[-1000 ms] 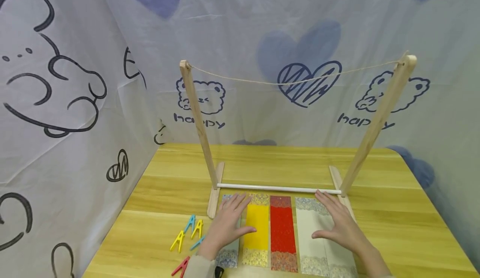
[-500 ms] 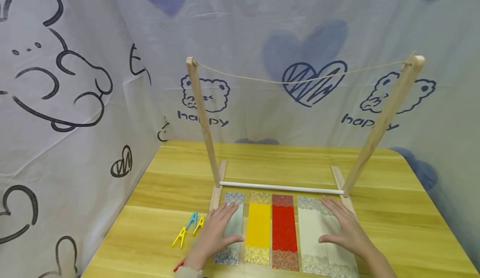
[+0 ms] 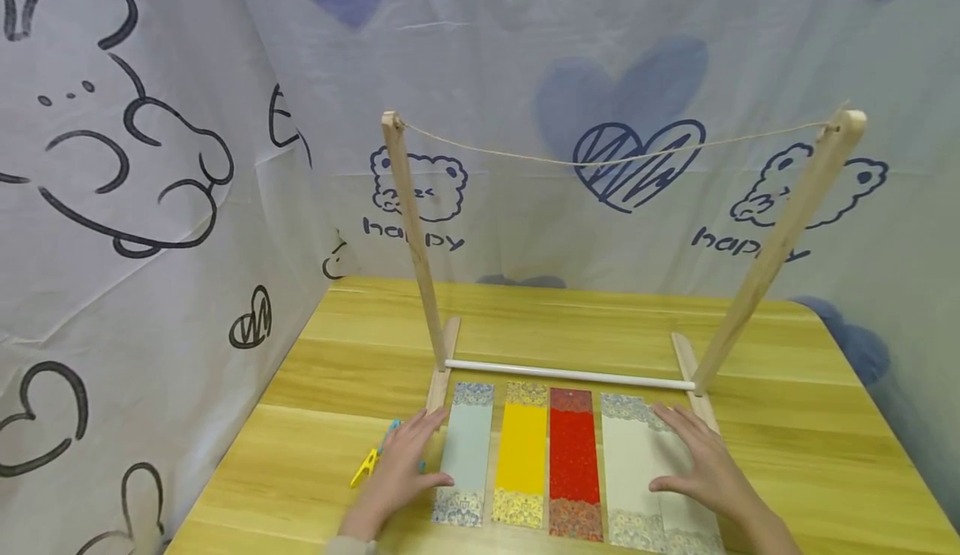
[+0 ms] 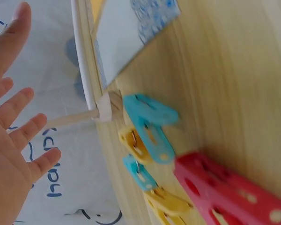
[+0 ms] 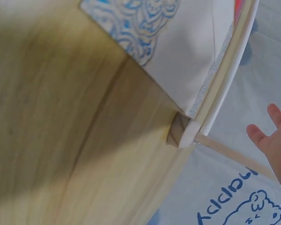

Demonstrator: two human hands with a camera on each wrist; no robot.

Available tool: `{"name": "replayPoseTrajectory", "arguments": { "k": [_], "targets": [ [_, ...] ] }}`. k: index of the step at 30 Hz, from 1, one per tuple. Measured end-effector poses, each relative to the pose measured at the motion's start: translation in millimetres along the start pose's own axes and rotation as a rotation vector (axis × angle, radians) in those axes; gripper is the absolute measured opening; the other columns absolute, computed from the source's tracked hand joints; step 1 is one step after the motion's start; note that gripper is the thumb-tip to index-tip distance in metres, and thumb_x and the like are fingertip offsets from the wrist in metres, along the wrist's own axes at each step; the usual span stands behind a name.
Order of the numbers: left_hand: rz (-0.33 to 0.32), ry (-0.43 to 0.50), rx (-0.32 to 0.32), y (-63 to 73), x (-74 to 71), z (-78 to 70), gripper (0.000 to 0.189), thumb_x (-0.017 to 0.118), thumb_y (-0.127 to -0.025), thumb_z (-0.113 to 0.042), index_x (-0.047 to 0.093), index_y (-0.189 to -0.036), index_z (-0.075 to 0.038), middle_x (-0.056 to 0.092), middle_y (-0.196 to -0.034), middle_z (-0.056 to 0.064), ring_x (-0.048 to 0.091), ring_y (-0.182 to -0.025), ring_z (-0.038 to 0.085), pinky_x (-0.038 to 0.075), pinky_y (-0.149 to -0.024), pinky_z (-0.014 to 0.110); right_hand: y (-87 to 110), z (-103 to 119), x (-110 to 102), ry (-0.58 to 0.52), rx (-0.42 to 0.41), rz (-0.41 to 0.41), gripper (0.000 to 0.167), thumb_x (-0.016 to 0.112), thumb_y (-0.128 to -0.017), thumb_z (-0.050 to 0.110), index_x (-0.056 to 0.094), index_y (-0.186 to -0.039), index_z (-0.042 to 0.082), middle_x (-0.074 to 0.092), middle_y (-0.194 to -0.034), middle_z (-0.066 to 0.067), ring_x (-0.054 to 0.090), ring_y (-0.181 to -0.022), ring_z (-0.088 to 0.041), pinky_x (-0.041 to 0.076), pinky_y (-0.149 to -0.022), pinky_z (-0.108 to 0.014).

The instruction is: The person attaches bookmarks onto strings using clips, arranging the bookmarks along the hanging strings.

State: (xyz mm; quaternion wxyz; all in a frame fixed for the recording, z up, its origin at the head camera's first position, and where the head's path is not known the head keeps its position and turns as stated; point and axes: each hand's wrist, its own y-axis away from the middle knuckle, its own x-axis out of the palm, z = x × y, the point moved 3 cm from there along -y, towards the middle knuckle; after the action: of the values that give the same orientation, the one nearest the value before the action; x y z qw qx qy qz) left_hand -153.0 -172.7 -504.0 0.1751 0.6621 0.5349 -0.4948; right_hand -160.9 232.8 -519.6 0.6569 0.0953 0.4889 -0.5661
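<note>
My left hand [image 3: 397,473] is spread with nothing in it, between the pale blue paper strip [image 3: 468,447] and the clothespins. My right hand [image 3: 707,473], also spread and holding nothing, is over the rightmost white paper strip [image 3: 678,497]; contact cannot be judged. A yellow strip [image 3: 523,448], a red strip [image 3: 574,455] and another white strip [image 3: 628,463] lie between the hands, with lace-like patterned ends. In the left wrist view, blue clothespins [image 4: 152,129], yellow clothespins [image 4: 171,204] and a red clothespin [image 4: 234,192] lie on the table.
Behind the strips stands a wooden frame, with a left post [image 3: 420,263], a right post [image 3: 780,247] and a white bottom rod [image 3: 570,373]. A slack string [image 3: 525,155] joins the post tops. Printed cloth [image 3: 510,230] hangs behind the wooden table [image 3: 810,438].
My left hand has moved left off the pale blue strip, uncovering it and hiding some clothespins. The right hand stays over the white strips. The camera view has shifted slightly.
</note>
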Motion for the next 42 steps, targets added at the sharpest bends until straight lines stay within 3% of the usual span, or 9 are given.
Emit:
{"name": "replayPoseTrajectory", "arguments": {
  "k": [3,10,15,21,24,29,33,42],
  "targets": [
    [0.025,0.018,-0.044,3.5,-3.1,5.5,0.089,0.082,-0.055,-0.03,0.043,-0.132,-0.008,0.047,-0.129,0.01,0.037,-0.12,0.035,0.024,-0.095,0.059,1.8,-3,0,0.004,0.0,-0.008,0.096,0.084,-0.047,0.034,0.044,-0.13,0.006,0.045,-0.127,-0.02,0.033,-0.115,-0.043,0.027,-0.079,-0.069],
    [0.031,0.02,-0.077,14.0,-8.1,16.1,0.086,0.083,-0.053,-0.027,0.046,-0.128,-0.004,0.049,-0.126,0.013,0.039,-0.118,0.036,0.027,-0.094,0.056,5.3,-8,1,0.0,0.005,0.003,0.097,0.083,-0.048,0.035,0.043,-0.132,0.009,0.045,-0.125,-0.02,0.032,-0.114,-0.045,0.025,-0.078,-0.071],
    [0.035,0.034,-0.119,27.5,-13.0,21.1,0.086,0.083,-0.053,-0.028,0.047,-0.128,-0.007,0.049,-0.127,0.01,0.038,-0.118,0.036,0.027,-0.095,0.056,8.1,-11,2,-0.01,0.017,0.014,0.098,0.083,-0.047,0.035,0.041,-0.134,0.014,0.045,-0.125,-0.022,0.032,-0.114,-0.047,0.025,-0.077,-0.071],
    [-0.011,0.022,-0.131,44.1,-20.6,25.3,0.09,0.085,-0.046,-0.024,0.049,-0.126,-0.005,0.051,-0.124,0.013,0.041,-0.115,0.036,0.029,-0.09,0.059,9.9,-12,1,-0.022,0.008,0.017,0.097,0.083,-0.047,0.034,0.043,-0.132,0.011,0.047,-0.124,-0.02,0.032,-0.112,-0.05,0.026,-0.075,-0.07],
    [0.012,0.022,-0.173,51.4,-24.3,29.1,0.092,0.085,-0.044,-0.024,0.049,-0.127,-0.007,0.052,-0.123,0.011,0.043,-0.112,0.034,0.031,-0.089,0.057,11.7,-14,2,-0.012,0.004,0.011,0.096,0.083,-0.047,0.035,0.044,-0.131,0.009,0.047,-0.122,-0.022,0.033,-0.111,-0.05,0.027,-0.075,-0.07],
    [0.028,-0.015,-0.178,62.9,-26.4,34.4,0.095,0.086,-0.042,-0.026,0.048,-0.128,-0.008,0.059,-0.111,0.004,0.048,-0.098,0.02,0.039,-0.081,0.044,14.8,-17,2,-0.009,0.003,0.007,0.095,0.083,-0.047,0.036,0.046,-0.128,0.004,0.048,-0.122,-0.021,0.033,-0.11,-0.05,0.026,-0.076,-0.069],
    [0.042,-0.03,-0.164,70.4,-27.4,36.8,0.092,0.086,-0.043,-0.023,0.05,-0.126,-0.007,0.06,-0.103,0.002,0.046,-0.083,0.013,0.038,-0.069,0.031,16.2,-17,2,-0.007,0.004,0.008,0.094,0.082,-0.047,0.037,0.047,-0.127,0.003,0.049,-0.121,-0.021,0.034,-0.11,-0.05,0.027,-0.075,-0.069],
    [0.191,0.192,-0.325,81.8,-27.3,44.9,0.081,0.084,-0.054,-0.02,0.048,-0.126,-0.007,0.058,-0.11,0.008,0.045,-0.069,0.009,0.038,-0.056,0.022,18.9,-16,2,0.012,0.003,0.006,0.093,0.083,-0.047,0.036,0.047,-0.127,0.005,0.05,-0.119,-0.021,0.036,-0.109,-0.049,0.029,-0.073,-0.068]
  ]
}}
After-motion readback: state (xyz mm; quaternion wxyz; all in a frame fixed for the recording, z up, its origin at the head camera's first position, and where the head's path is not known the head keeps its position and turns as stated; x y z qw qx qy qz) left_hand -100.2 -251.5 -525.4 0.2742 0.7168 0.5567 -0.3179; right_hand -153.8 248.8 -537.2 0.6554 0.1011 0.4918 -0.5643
